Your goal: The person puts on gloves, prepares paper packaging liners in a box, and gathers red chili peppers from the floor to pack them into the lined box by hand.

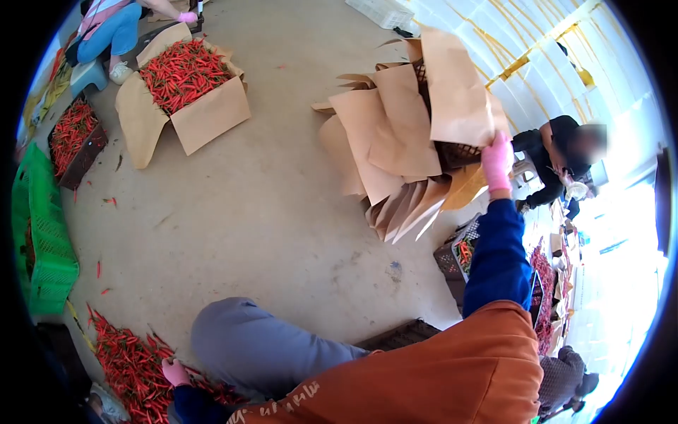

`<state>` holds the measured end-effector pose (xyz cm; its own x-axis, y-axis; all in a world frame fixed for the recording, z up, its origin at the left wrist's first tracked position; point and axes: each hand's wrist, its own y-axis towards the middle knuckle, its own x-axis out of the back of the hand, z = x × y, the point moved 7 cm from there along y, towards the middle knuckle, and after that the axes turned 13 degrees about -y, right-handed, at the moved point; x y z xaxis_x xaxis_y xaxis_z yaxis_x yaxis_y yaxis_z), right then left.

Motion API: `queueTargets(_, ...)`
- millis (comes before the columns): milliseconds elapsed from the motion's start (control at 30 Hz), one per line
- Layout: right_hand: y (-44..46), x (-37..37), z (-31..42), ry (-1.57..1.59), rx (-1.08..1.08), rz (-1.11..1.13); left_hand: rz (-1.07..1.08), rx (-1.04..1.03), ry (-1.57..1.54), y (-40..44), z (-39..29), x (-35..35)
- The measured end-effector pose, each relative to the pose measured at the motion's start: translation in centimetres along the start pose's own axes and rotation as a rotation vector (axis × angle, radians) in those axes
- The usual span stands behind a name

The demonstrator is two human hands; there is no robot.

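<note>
My right hand (498,161), in a pink glove, is closed at the edge of a dark plastic crate (458,155) lined with brown paper (458,95). That crate is on top of a stack with many brown paper sheets (399,116) hanging out in layers. Down at the lower left, my left hand (175,371), also pink-gloved, rests at the edge of a heap of red chili peppers (131,360). Its fingers look curled, and what they hold, if anything, is too small to make out.
A paper-lined box of red chilies (185,74) stands at upper left, near a seated person (109,35). Beside it are a dark crate of chilies (74,138) and a green crate (46,240). Other people (558,159) and crates (455,254) are on the right.
</note>
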<state>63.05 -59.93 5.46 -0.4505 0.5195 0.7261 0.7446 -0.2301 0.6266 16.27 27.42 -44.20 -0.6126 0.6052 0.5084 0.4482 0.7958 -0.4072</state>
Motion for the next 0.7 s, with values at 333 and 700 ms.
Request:
queueTargets(333,5.1,17.1,-7.9,0.005,0.108,-0.308,-0.03,-0.434,0.069,-1.6,-10.0,-4.8)
queueTargets(700,-3.8,31.7,8.0,0.246,0.52,-0.696,0.191,-0.849,-0.191,-8.6,-39.1,-11.6)
